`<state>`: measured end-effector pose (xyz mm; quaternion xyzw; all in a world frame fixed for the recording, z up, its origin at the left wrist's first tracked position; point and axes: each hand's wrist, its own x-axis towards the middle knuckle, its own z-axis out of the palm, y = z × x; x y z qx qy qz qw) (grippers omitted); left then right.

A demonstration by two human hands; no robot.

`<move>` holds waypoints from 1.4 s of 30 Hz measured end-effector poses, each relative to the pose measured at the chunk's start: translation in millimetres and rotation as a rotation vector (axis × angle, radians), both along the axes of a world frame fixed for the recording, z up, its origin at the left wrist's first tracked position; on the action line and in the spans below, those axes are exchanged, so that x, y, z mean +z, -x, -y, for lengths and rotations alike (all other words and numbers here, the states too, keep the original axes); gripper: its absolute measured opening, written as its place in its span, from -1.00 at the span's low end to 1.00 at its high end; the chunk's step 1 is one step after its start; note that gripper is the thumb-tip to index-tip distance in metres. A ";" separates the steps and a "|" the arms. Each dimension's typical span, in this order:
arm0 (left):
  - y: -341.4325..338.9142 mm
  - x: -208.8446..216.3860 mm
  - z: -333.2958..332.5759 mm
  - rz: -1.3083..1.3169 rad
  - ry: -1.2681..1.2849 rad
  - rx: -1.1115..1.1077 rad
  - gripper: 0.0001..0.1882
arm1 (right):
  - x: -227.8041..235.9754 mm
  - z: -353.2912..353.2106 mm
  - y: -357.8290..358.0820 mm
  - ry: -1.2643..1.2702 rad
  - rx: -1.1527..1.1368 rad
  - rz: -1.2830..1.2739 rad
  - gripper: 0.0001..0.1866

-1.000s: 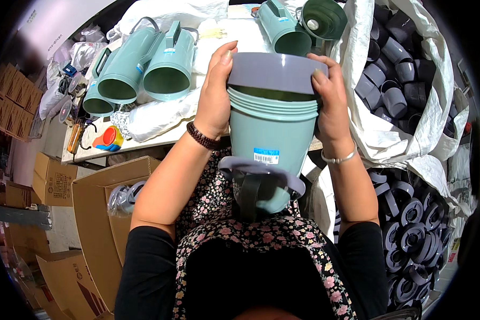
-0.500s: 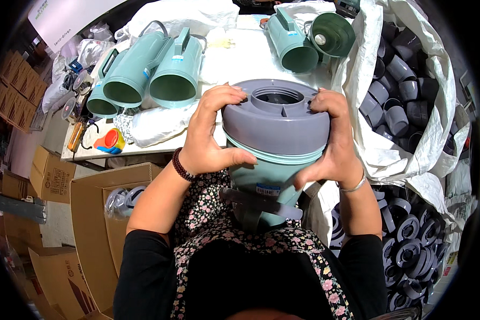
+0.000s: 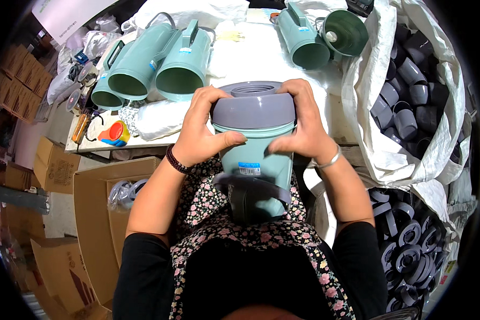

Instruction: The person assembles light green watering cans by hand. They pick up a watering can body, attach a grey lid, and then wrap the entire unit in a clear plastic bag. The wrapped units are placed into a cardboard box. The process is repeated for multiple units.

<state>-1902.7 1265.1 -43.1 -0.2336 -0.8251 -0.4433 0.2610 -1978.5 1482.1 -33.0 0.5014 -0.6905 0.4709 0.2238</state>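
Note:
Upright in front of my apron stands a pale green thermos jug shell (image 3: 256, 149) with a label on its side and a dark grey handle (image 3: 253, 186) low on the near side. On its top sits a wide grey collar (image 3: 255, 113) with a threaded neck. My left hand (image 3: 198, 130) is closed round the left side, fingers over the collar's top and thumb on the green wall below. The same grip shows on the right, where my right hand (image 3: 304, 128) clasps the collar and shell. The shell's bottom end is hidden against the apron.
Several open green jug shells (image 3: 182, 69) lie on the white-covered table (image 3: 242, 58), left and right. A white sack (image 3: 370, 128) of grey cups (image 3: 408, 122) stands at right, above a bag of grey rings (image 3: 409, 253). An open carton (image 3: 88, 213) is at left.
The jug shell has turned and tilted, so its collar shows more from the side and its label faces me. Both hands moved with it, slightly left, still gripping.

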 end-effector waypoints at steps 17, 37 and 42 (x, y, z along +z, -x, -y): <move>-25.4 -2.6 114.6 0.281 -1.164 0.229 -0.51 | -29.4 62.8 64.4 0.558 0.219 0.812 -0.76; 103.6 53.3 -15.5 0.664 -0.286 -0.176 -0.78 | -3.0 61.6 69.7 0.713 0.352 0.917 -0.85; 125.9 14.6 29.7 0.521 -0.472 0.093 -0.87 | 23.3 34.7 67.1 0.995 0.654 1.582 -0.77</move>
